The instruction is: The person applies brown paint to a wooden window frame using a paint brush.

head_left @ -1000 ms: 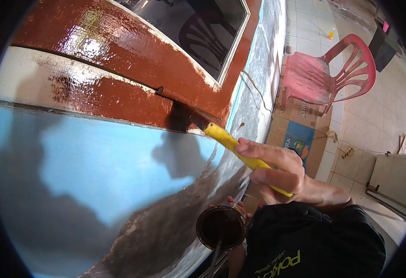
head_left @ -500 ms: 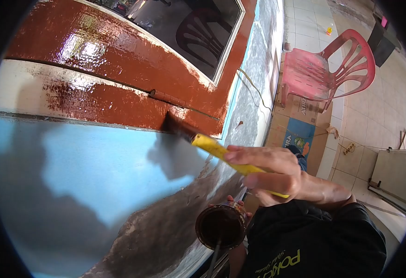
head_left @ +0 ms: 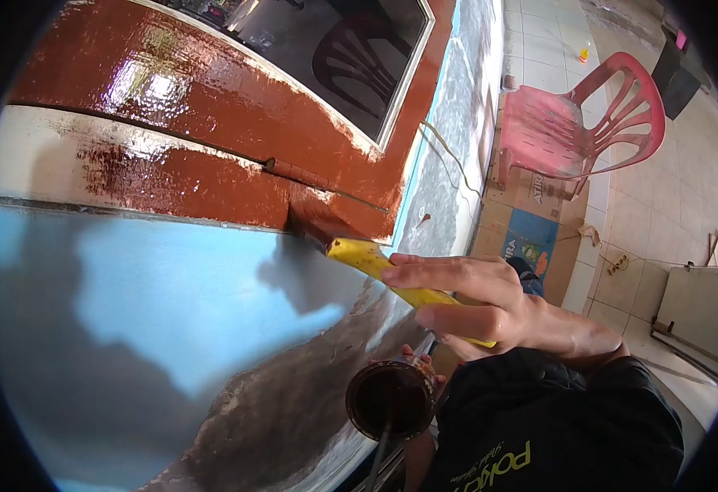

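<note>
My right hand [head_left: 482,299] is closed around the yellow handle of a paintbrush [head_left: 367,258]. The dark bristles press against the lower edge of a red-brown painted wooden frame [head_left: 236,184], just below a hinge [head_left: 293,172]. Below the hand, my left hand [head_left: 440,380] holds a round paint can [head_left: 392,399]; only some fingertips show at its rim. Dark paint and a thin stick are in the can. Glossy wet paint covers much of the wood, while a pale stretch [head_left: 31,152] shows at the left.
A light-blue wall [head_left: 154,295] with a bare grey patch [head_left: 277,410] adjoins the frame. A glass pane [head_left: 359,66] is above. At the right are a red plastic chair [head_left: 539,131], cardboard [head_left: 494,221] on the tiled floor and a thin wire [head_left: 449,152].
My right hand and the brush have shifted slightly left, and the bristles now look more spread against the wood. The can has stayed in place.
</note>
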Motion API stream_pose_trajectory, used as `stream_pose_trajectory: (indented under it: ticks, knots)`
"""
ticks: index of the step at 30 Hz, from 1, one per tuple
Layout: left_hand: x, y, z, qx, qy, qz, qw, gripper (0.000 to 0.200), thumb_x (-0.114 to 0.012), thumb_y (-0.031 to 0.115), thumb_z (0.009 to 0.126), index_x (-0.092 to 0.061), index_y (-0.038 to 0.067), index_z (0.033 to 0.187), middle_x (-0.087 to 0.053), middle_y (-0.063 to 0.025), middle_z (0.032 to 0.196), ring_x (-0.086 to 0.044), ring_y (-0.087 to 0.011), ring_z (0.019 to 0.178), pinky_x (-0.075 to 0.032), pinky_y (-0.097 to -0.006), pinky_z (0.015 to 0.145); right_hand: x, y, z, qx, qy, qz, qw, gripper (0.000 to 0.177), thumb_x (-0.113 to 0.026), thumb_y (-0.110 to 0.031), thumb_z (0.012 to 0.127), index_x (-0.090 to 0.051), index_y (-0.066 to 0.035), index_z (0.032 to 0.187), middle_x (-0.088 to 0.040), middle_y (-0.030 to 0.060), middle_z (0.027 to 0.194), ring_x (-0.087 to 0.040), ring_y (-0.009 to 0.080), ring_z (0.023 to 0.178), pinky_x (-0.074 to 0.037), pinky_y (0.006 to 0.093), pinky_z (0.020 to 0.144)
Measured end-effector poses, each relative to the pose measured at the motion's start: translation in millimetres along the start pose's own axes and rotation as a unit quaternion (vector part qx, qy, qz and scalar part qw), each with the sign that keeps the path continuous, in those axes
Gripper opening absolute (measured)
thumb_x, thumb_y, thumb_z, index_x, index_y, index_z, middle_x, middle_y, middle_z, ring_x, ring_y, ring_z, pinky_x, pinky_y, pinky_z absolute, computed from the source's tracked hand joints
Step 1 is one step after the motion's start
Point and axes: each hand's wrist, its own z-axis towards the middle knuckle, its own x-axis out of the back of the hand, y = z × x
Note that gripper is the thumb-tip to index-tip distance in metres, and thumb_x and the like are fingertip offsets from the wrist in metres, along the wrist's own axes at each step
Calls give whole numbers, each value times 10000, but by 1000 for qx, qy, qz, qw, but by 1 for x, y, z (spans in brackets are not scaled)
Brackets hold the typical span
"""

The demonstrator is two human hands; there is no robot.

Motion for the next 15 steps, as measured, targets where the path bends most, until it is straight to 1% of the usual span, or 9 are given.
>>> stream_pose_trajectory:
  ticks: [2, 3, 4, 6, 9, 11, 12, 14, 15]
  knots:
    - [0, 1, 0, 1, 11, -3, 1000, 341, -449, 469, 949, -521, 423, 1279, -412, -104, 1429, -367, -365, 1297, -306, -647, 957, 2, 0, -1, 4, -9, -2, 1000, 192, -561, 73, 760, -503, 4, 930, -594, 273, 1073, -643, 407, 979, -563, 505, 832]
    - [-5, -1, 2, 7, 4, -1, 1000, 360, -445, 479, 948, -522, 392, 1289, -417, -107, 1423, -370, -361, 1295, -305, -639, 965, 3, -1, 1, 13, -6, -29, 999, 202, -571, 64, 768, -495, -1, 944, -592, 279, 1071, -647, 407, 966, -569, 499, 823]
    - [-7, -2, 3, 14, -3, 1, 1000, 382, -442, 489, 948, -522, 361, 1299, -423, -111, 1418, -372, -356, 1293, -303, -631, 973, 1, -1, 0, 10, -9, -18, 1000, 195, -570, 61, 767, -496, -3, 935, -592, 282, 1070, -648, 408, 965, -568, 499, 823]
    - [-3, 2, 1, 12, 29, 22, 999, 423, -431, 509, 947, -524, 300, 1303, -434, -116, 1406, -378, -342, 1289, -297, -615, 989, -3, 0, -4, 5, -14, 4, 1000, 180, -568, 57, 765, -497, -6, 918, -593, 287, 1068, -649, 410, 963, -567, 499, 823]
    - [-9, 1, 7, 58, 4, 17, 998, 471, -417, 529, 947, -528, 238, 1301, -448, -113, 1393, -383, -322, 1285, -292, -597, 1002, 0, -2, -1, -2, 2, 26, 1000, 133, -567, 56, 761, -501, 2, 863, -594, 290, 1064, -646, 407, 975, -564, 500, 829]
    - [-14, -2, 9, 69, -14, -10, 997, 482, -506, 477, 900, -525, 206, 1298, -434, -100, 1401, -379, -314, 1290, -288, -621, 993, 5, -6, 3, -3, -3, -11, 1000, 107, -572, 55, 765, -502, 3, 828, -597, 286, 1063, -647, 405, 975, -566, 498, 827]
    - [-14, -4, 8, 57, -10, -29, 998, 508, -598, 420, 852, -520, 191, 1299, -417, -90, 1413, -373, -312, 1297, -285, -649, 982, 8, -9, 6, -3, -6, -30, 1000, 98, -575, 55, 767, -503, 3, 811, -599, 285, 1063, -647, 404, 975, -568, 497, 826]
    - [-9, -6, 5, 32, -13, -23, 999, 552, -606, 430, 845, -503, 149, 1309, -416, -120, 1401, -370, -319, 1298, -291, -640, 980, 5, -5, 8, 1, -18, -30, 999, 95, -589, 45, 766, -502, 6, 775, -603, 268, 1069, -649, 400, 971, -575, 493, 820]
    - [-4, -5, 2, 18, -20, 3, 1000, 574, -521, 497, 884, -490, 122, 1318, -432, -159, 1378, -373, -328, 1292, -299, -603, 990, 0, 1, 3, 15, -26, -32, 999, 94, -590, 44, 766, -504, 6, 777, -605, 264, 1069, -649, 401, 970, -576, 493, 820]
